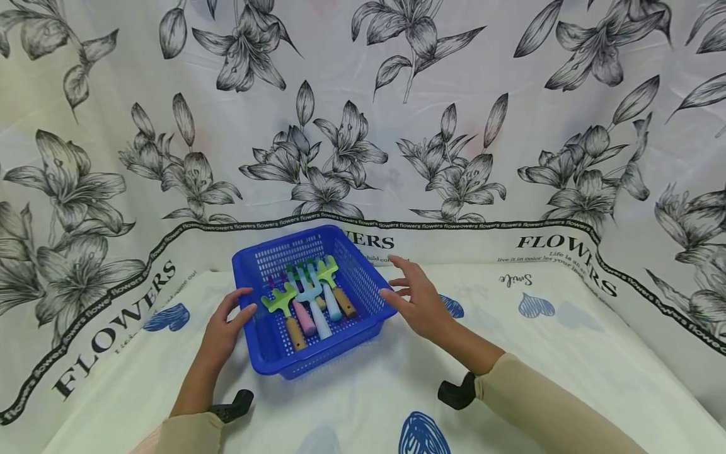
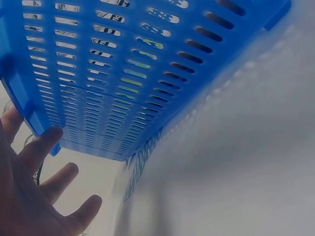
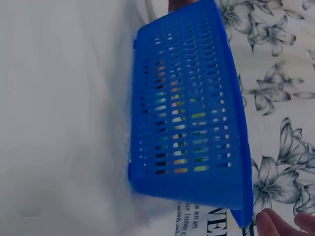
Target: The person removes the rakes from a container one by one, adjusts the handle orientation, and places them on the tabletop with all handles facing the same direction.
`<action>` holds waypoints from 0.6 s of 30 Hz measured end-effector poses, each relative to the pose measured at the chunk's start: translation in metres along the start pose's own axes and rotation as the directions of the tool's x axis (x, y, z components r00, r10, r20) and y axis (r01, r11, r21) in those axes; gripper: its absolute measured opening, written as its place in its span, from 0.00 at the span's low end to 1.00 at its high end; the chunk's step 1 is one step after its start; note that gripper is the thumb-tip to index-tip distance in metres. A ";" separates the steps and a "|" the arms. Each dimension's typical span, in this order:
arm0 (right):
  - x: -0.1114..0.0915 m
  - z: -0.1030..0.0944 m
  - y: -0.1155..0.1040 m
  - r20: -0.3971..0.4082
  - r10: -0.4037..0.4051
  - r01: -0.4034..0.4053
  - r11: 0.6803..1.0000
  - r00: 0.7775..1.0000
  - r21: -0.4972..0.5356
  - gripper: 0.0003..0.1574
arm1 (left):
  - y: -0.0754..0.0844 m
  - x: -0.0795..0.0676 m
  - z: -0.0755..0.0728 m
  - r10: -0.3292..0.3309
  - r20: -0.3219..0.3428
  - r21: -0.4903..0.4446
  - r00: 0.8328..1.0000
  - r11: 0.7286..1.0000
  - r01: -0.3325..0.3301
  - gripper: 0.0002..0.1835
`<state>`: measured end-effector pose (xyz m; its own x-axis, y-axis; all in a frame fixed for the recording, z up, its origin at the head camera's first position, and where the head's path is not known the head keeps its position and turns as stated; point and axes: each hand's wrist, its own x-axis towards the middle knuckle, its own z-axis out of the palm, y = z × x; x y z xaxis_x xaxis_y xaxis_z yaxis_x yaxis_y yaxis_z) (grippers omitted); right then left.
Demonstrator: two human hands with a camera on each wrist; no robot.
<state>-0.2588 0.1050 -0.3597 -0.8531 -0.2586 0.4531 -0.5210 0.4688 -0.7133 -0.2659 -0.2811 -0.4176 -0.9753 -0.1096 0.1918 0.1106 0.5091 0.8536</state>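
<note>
A blue perforated plastic basket sits on the white cloth, holding several small toy garden tools. Among them are a green rake with a wooden handle, a second green rake, a light blue fork and a pink handle. My left hand is at the basket's left rim, fingers spread and fingertips right at the edge. On the other side, my right hand has its fingers extended beside the right rim, thumb tip close to the corner. The tools' lower layers are partly hidden.
A cloth printed with flowers hangs behind and around the work area. The white table cover carries blue heart prints. Each wrist wears a black camera mount, such as the right one.
</note>
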 end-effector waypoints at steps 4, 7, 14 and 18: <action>0.009 0.009 -0.006 0.012 -0.013 0.012 0.998 1.000 0.066 0.40 | -0.001 -0.001 -0.001 -0.011 -0.003 -0.001 1.000 1.000 0.011 0.37; 0.013 0.016 -0.009 0.014 0.010 -0.012 0.992 1.000 0.126 0.41 | -0.001 -0.001 -0.001 -0.012 -0.005 -0.003 1.000 1.000 0.012 0.36; 0.021 0.027 -0.016 0.010 0.095 -0.095 0.985 0.995 0.145 0.43 | 0.000 0.000 0.000 -0.003 0.000 -0.005 1.000 1.000 0.003 0.37; 0.031 0.035 -0.021 0.084 0.167 -0.174 0.980 0.982 0.094 0.45 | 0.000 0.001 0.000 -0.003 -0.003 -0.002 1.000 1.000 0.003 0.36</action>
<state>-0.2752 0.0579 -0.3497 -0.9273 -0.2470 0.2812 -0.3645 0.4254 -0.8284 -0.2664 -0.2812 -0.4173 -0.9751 -0.1134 0.1908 0.1083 0.5070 0.8551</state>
